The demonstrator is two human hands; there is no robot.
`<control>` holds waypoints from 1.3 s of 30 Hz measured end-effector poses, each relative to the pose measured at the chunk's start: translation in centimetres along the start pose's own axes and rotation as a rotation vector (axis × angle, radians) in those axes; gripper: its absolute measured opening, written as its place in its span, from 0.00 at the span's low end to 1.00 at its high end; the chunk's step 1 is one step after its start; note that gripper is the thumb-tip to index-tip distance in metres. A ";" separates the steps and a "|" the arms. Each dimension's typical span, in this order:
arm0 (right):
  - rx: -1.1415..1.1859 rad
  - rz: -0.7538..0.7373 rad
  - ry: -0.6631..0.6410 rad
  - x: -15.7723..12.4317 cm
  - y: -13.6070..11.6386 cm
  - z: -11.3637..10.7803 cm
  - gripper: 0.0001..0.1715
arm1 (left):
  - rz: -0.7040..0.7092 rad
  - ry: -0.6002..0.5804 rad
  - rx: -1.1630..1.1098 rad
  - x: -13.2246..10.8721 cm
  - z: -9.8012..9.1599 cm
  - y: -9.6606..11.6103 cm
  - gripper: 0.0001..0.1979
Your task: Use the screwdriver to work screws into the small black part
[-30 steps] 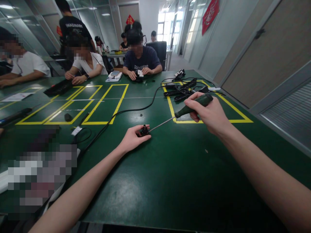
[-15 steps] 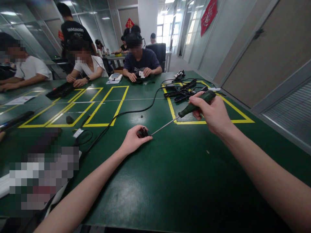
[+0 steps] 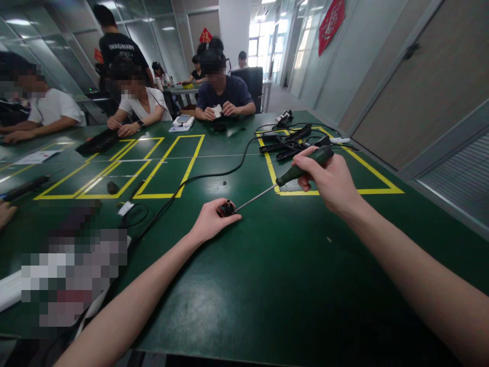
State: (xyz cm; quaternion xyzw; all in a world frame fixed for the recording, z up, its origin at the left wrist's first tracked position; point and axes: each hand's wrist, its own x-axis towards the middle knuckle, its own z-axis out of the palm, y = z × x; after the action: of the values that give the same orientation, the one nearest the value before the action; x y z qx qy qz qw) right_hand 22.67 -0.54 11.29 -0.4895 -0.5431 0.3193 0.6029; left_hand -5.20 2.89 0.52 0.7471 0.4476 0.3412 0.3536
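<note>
My left hand [image 3: 211, 219] rests on the green table [image 3: 267, 285], its thumb and fingers closed around a small black part [image 3: 228, 208] with a metal-looking round top. The part's exact kind is too small to make out. In my right hand [image 3: 330, 176] is a screwdriver [image 3: 296, 173] with a dark green handle, held at a slant. Its thin shaft points down and left, and the tip meets or nearly meets the right side of the black part, between my left thumb and fingers.
Black parts and cables [image 3: 286, 145] lie inside a yellow tape frame [image 3: 340, 192] at the back right. A black cable [image 3: 206, 176] crosses the table. A white tag [image 3: 125, 208] lies at the left. Co-workers sit along the far side, one holding a white piece [image 3: 217, 111].
The screwdriver and my right hand have shifted slightly left, bringing the tip closer to the black part. My left hand keeps its hold. A co-worker opposite has raised a white piece.
</note>
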 end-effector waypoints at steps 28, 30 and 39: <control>-0.052 -0.033 -0.047 0.0 -0.1 0.2 0.30 | -0.030 0.024 -0.019 0.2 -0.1 0.2 0.19; -0.048 -0.035 -0.049 0.0 -0.1 0.2 0.30 | -0.051 0.010 -0.041 0.3 -0.1 0.1 0.20; -0.079 -0.037 -0.062 -0.2 -0.4 0.2 0.31 | -0.091 -0.014 -0.105 0.2 0.1 0.0 0.23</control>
State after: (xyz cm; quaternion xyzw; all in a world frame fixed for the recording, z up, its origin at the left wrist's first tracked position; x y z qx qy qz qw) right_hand 22.40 -0.86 11.57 -0.4925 -0.5827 0.3016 0.5718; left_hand -5.07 3.06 0.52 0.7087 0.4602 0.3425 0.4106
